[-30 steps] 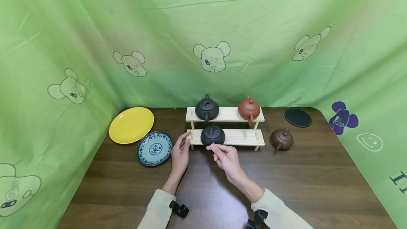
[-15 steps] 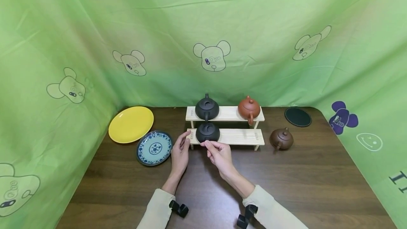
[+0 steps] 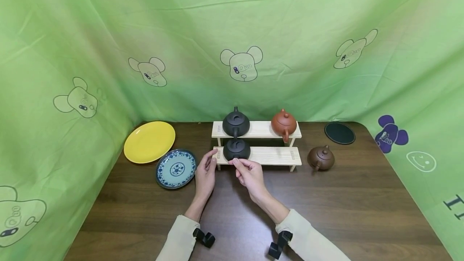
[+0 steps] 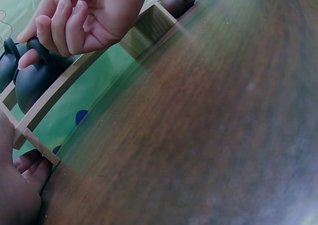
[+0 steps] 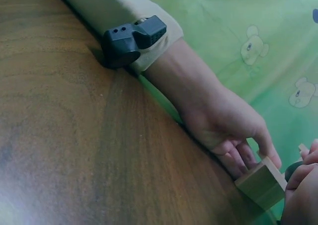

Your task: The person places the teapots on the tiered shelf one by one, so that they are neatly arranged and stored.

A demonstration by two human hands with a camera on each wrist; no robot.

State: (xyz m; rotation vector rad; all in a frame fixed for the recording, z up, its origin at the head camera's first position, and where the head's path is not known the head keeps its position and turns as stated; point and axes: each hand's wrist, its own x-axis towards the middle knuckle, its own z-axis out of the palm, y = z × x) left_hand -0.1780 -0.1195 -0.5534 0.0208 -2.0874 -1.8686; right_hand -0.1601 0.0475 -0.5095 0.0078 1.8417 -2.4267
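A small black teapot [image 3: 237,150] rests on the left part of the lower wooden stand [image 3: 272,155]. My right hand [image 3: 251,178] holds its handle; in the left wrist view a finger of the right hand [image 4: 89,21] passes through the handle loop [image 4: 41,50]. My left hand [image 3: 205,176] grips the left end of that stand. The right wrist view shows the left hand [image 5: 226,120] with one digit over the board [image 5: 262,184] and other fingers below it. Behind, a larger black teapot [image 3: 236,123] and a reddish-brown teapot [image 3: 284,124] stand on the upper stand [image 3: 260,129].
To the left lie a yellow plate [image 3: 149,142] and a blue patterned plate [image 3: 177,169], the latter close to my left hand. A dark brown teapot [image 3: 321,158] and a dark round coaster [image 3: 340,133] are on the wooden table [image 3: 348,208] at right. Green cloth [image 3: 203,27] hangs behind.
My right hand has shifted the small black teapot leftward along the lower stand, in front of the larger black one. Over the last half second it moved barely. The left hand stayed put.
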